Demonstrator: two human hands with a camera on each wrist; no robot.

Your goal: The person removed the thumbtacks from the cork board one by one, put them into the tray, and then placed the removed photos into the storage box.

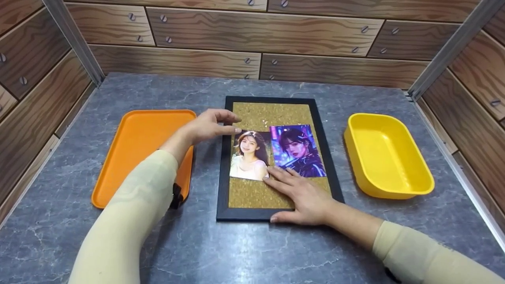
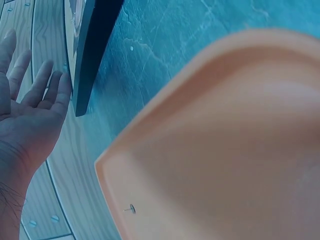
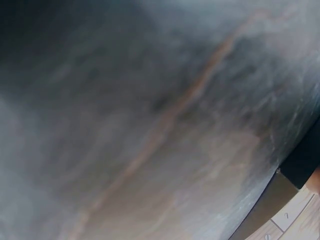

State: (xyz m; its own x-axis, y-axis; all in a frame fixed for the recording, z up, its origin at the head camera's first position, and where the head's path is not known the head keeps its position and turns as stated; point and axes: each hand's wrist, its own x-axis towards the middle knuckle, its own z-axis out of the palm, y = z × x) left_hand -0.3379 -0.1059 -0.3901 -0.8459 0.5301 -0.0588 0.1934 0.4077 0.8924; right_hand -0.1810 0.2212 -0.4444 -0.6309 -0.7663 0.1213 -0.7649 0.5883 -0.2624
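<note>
A cork board point(image 1: 256, 195) in a black frame point(image 1: 248, 214) lies flat on the table. Two pictures sit side by side on the cork: a photo of a long-haired person in white point(image 1: 249, 156) and a neon purple and blue portrait print point(image 1: 296, 152). My left hand point(image 1: 207, 125) reaches over the frame's left edge, its thumb tip at the photo's upper left corner and its fingers apart. Spread out, my right hand point(image 1: 305, 197) rests on the board, fingertips at the pictures' lower edges and thumb on the frame's near edge.
An orange tray point(image 1: 148, 134) stands to the left, partly under my left forearm. One thumbtack point(image 2: 131, 208) lies in it, seen in the left wrist view. On the right is a yellow bin point(image 1: 388, 157). Wood-patterned walls point(image 1: 252, 33) enclose the table.
</note>
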